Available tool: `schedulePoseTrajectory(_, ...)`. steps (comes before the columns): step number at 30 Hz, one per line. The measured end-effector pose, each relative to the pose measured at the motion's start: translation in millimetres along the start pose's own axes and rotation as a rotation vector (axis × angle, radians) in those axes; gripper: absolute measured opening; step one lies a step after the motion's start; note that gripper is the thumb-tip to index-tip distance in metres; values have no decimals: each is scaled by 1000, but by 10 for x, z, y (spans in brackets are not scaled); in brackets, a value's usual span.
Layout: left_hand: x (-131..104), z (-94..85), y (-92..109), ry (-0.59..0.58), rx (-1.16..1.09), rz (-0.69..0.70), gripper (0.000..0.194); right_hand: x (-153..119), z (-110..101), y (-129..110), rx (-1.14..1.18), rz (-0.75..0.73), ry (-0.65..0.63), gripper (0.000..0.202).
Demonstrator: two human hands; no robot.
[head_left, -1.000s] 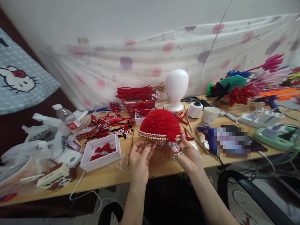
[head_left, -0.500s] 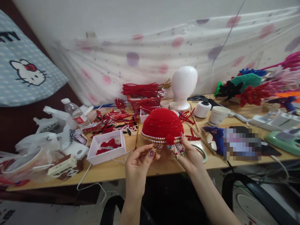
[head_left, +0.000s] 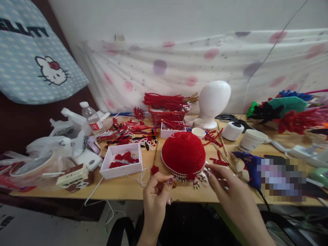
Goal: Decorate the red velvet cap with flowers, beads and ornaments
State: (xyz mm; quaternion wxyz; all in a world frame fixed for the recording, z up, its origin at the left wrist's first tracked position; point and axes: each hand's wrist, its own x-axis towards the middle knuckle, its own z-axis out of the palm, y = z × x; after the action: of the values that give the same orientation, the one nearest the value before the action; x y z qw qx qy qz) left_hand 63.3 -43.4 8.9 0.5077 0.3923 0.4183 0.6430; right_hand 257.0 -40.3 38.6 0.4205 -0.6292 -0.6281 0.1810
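Note:
The domed red cap [head_left: 183,153], edged with a string of white beads, rests at the front of the table, with beaded tassels [head_left: 196,181] hanging from its front rim. Just below the rim on the left, my left hand [head_left: 157,194] is closed in a pinch on a small gold-coloured piece [head_left: 174,184]. My right hand [head_left: 230,188] is at the cap's right edge, its fingers bent together. Something thin and silvery shows at its fingertips, too small to name. A red flower ornament [head_left: 154,169] lies left of the cap.
A white box [head_left: 104,167] of red pieces stands left. Behind are a red basket [head_left: 160,116], a white foam head [head_left: 214,102] and a thread spool [head_left: 232,131]. To the right are a paper cup [head_left: 252,140] and a blue glue gun [head_left: 248,165].
The cap has come down onto the table and tipped, showing more of its top. My right hand has slid from under its rim to its right edge. The left hand still pinches the gold-coloured piece.

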Motion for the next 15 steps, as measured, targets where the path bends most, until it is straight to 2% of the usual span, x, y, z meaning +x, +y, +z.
schedulePoseTrajectory(3,-53,52,-51,-10,69,4,26,-137,107,-239,216,-88,-335,27)
schedulePoseTrajectory(4,-76,75,-72,1,94,18,26,-169,162,-290,269,-97,-386,26)
schedulePoseTrajectory(7,-149,147,-134,88,149,62,28,-208,296,-354,343,-80,-419,25)
schedulePoseTrajectory(11,-193,184,-158,162,215,63,32,-188,330,-311,396,-21,-449,27)
schedulePoseTrajectory(13,-143,126,-103,174,267,79,31,-174,331,-272,421,5,-448,28)
schedulePoseTrajectory(15,-21,-6,28,198,347,125,29,-155,366,-239,443,15,-435,29)
